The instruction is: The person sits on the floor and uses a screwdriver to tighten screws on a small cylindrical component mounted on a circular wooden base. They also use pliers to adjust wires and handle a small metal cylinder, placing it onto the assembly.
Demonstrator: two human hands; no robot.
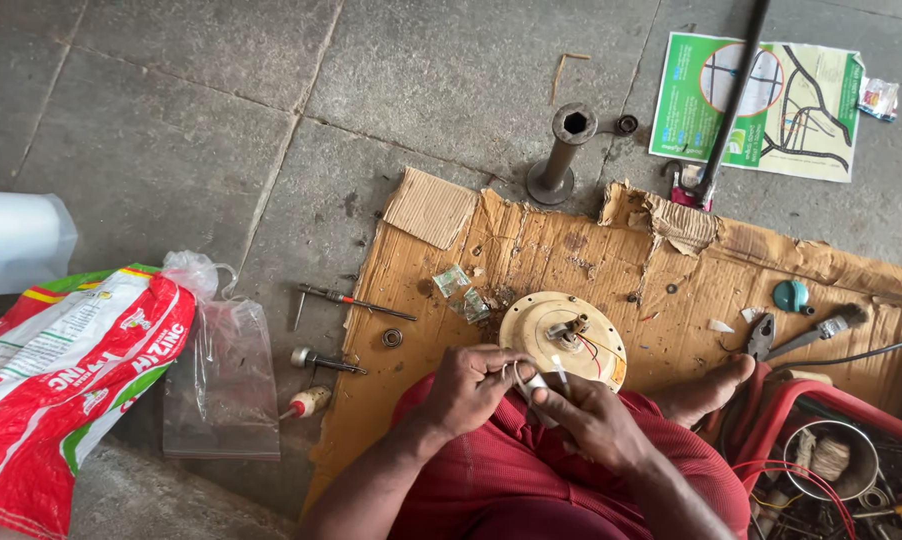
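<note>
Both hands, left hand [468,385] and right hand [583,412], pinching white wire [529,381] at 6 o'clock of fan motor [563,336] on cardboard [531,250]; could snap if tugged

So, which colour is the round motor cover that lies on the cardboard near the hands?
Cream or pale yellow; the motor cover shows best in the head view.

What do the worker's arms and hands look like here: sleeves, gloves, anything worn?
Both forearms are bare, with no sleeves in view. The left hand and right hand wear no gloves, and no rings, watch or bands can be made out.
</note>
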